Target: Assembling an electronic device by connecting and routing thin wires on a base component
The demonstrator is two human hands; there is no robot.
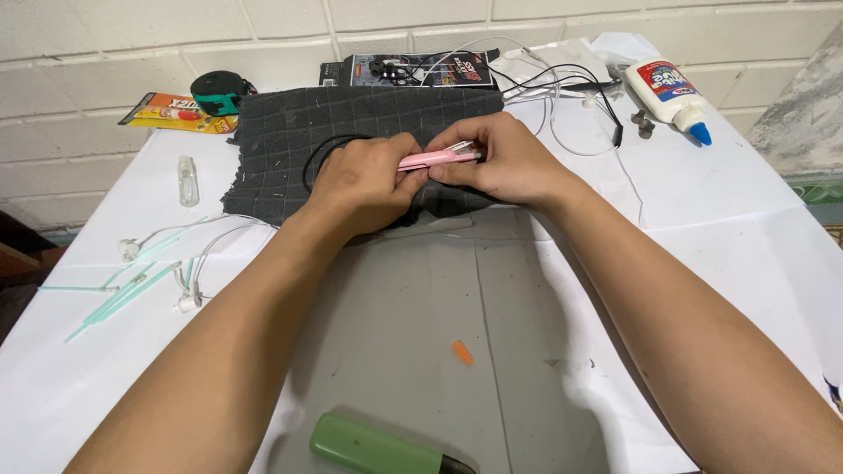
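Both hands meet over a dark grey checked cloth (290, 140) at the back middle of the white table. My left hand (364, 180) and my right hand (500, 158) together grip a slim pink tool (436, 158), held level between them, its tip under the right fingers. A thin black cable (320, 154) loops on the cloth beside the left hand and runs under it.
A white glue bottle (667, 92) lies at the back right near tangled black and white wires (562, 83). White earphones (189, 298) and pale green sticks (118, 303) lie at left. A green lighter-like object (373, 446) lies near me, with an orange scrap (462, 353) above it.
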